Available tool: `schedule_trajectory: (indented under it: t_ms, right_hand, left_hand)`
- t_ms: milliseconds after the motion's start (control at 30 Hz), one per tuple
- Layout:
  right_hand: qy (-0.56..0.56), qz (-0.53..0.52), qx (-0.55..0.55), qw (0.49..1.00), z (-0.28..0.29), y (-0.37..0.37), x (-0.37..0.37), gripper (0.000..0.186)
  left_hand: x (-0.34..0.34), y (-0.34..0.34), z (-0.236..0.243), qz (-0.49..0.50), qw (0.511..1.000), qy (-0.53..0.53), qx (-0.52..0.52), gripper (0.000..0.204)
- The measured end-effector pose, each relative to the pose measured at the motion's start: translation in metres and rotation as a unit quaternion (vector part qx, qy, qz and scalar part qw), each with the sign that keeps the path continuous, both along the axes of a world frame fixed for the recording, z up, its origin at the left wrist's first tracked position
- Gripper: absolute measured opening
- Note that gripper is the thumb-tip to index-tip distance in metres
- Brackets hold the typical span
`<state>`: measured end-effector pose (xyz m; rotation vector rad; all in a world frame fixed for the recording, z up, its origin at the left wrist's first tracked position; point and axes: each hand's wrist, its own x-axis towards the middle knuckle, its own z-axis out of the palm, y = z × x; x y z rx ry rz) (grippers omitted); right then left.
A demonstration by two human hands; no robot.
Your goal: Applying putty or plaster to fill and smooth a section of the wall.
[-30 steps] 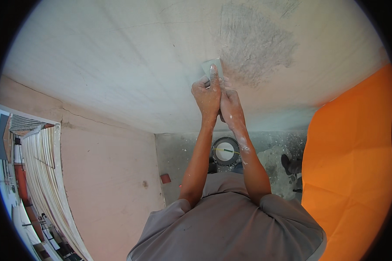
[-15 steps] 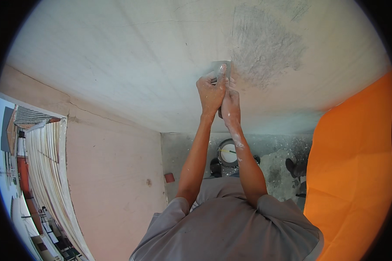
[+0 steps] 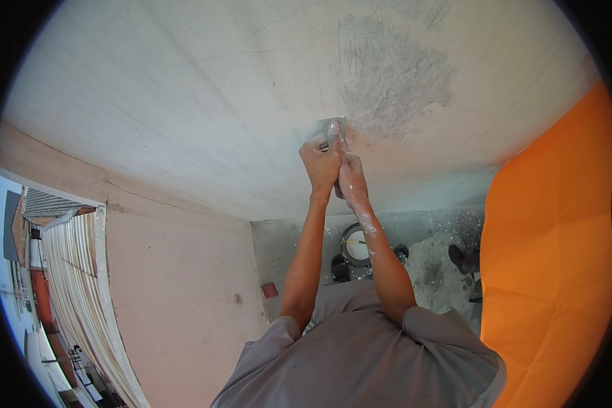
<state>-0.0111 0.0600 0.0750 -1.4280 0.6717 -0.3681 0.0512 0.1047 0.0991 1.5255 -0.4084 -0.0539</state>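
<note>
Both my hands are closed together on a putty knife, its flat grey blade against the pale wall. My left hand wraps the tool with its thumb laid along the blade. Just below and to the right, my right hand grips it too; the handle is mostly hidden by the fingers. White specks and smears mark both hands and the right forearm. A rough grey patch on the wall lies up and to the right of the blade.
A dark-rimmed bucket with white contents stands on the speckled floor between my feet. An orange sheet hangs at the right; a dark shoe is beside it. At left are a side wall, a small red block and a window opening.
My hands and the putty knife have slid a little down the wall, lower relative to the grey patch. The whole view has shifted slightly. The grip looks the same.
</note>
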Motion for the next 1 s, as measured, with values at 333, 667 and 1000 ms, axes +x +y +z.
schedule_trajectory:
  t_ms: [333,667,1000]
  right_hand:
    - [-0.029,-0.033,-0.033,0.998,-0.002,-0.001,-0.007,0.077]
    - [0.006,-0.024,-0.093,0.995,0.016,-0.022,-0.006,0.070]
    - [-0.010,-0.053,-0.119,0.991,0.006,-0.014,-0.006,0.071]
  left_hand:
    - [-0.008,-0.004,-0.004,0.002,1.000,-0.005,-0.023,0.051]
    - [-0.012,-0.014,0.022,0.001,0.998,0.012,-0.060,0.049]
    - [-0.011,-0.019,-0.008,0.020,0.998,0.046,-0.039,0.049]
